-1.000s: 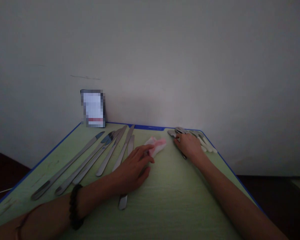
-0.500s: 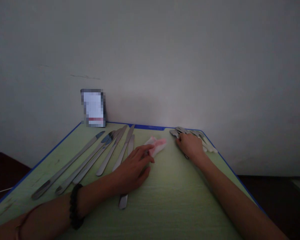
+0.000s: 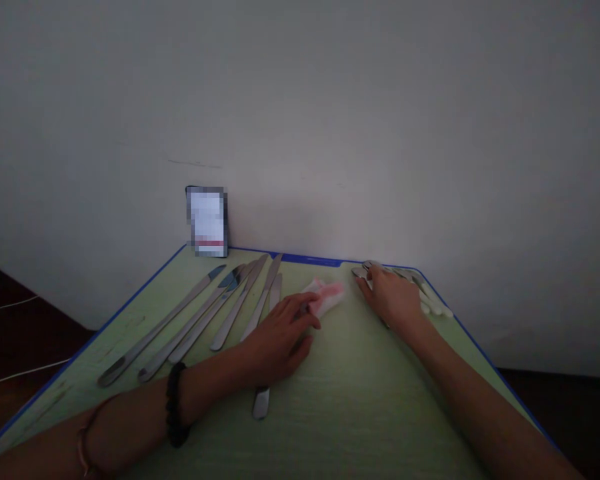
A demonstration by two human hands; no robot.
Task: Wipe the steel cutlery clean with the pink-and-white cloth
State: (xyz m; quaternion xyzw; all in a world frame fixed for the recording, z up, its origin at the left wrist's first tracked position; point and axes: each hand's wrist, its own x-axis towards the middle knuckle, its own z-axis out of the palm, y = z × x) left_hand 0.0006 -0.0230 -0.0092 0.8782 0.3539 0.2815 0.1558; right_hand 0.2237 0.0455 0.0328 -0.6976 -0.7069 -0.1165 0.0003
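My left hand [image 3: 285, 333] lies low over the table, fingers apart, fingertips touching a crumpled pink-and-white tissue [image 3: 327, 297]. Beneath it pass the table knives closest to the middle; one knife's handle end [image 3: 261, 403] sticks out below my wrist. More knives [image 3: 190, 327] are fanned out to the left. At the far right, my right hand [image 3: 393, 293] is on a pile of cutlery, its thumb and forefinger around a metal spoon [image 3: 359, 273]. Most of that spoon and the other fingertips are hidden. White-handled cutlery [image 3: 435, 300] lies just right of this hand.
A phone [image 3: 209, 223] with a blurred screen leans against the grey wall [image 3: 320, 120] at the back left. The pale green table [image 3: 355, 413] has a blue edge and stands against the wall. Dark floor shows on both sides.
The whole view has shifted, so things appear farther right. My right forefinger has reached slightly farther forward over the cutlery pile. My left hand stays by the tissue.
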